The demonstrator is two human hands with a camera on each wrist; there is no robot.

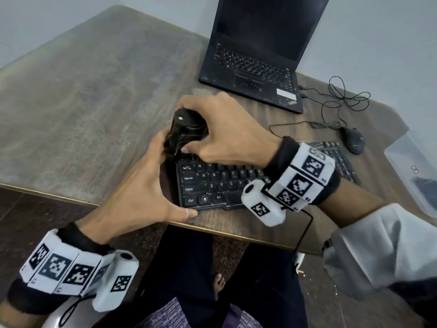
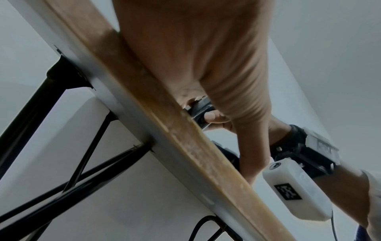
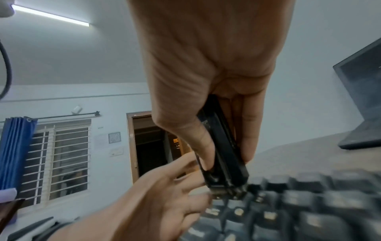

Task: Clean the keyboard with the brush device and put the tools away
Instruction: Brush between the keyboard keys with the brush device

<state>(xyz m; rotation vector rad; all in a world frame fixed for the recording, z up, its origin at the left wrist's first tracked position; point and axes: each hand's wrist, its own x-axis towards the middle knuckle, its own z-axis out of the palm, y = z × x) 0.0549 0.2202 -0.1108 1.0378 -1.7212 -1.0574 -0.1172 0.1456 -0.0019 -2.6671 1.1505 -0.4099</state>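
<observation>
Your right hand (image 1: 227, 131) is wrapped around the black brush device (image 1: 186, 131), thumb on one side and fingers on the other, holding it nearly upright with its lower end down on the top-left corner of the keyboard (image 1: 212, 183). Your left hand (image 1: 144, 183) reaches in from the side with its fingers at the base of the device; the views do not show whether those fingers pinch it or only touch it, so I cannot tell. The keyboard sits at the near edge of the wooden table (image 1: 94, 91), its front rim almost at the lip, and that looks like the main risk: pressing down and dragging toward yourself could slide it off onto your lap. Steady it with the left hand rather than crowding the tip. With two hands bunched on one small tool, the tip is hidden from you, so you may catch a keycap edge and pry it loose. The mouse (image 1: 352, 139) and its loose cable (image 1: 343, 102) lie well to the right, near the laptop (image 1: 255, 55); a wide sweep that way could snag the cord. The clear container (image 1: 411, 166) at the far right is probably where the tools go.
</observation>
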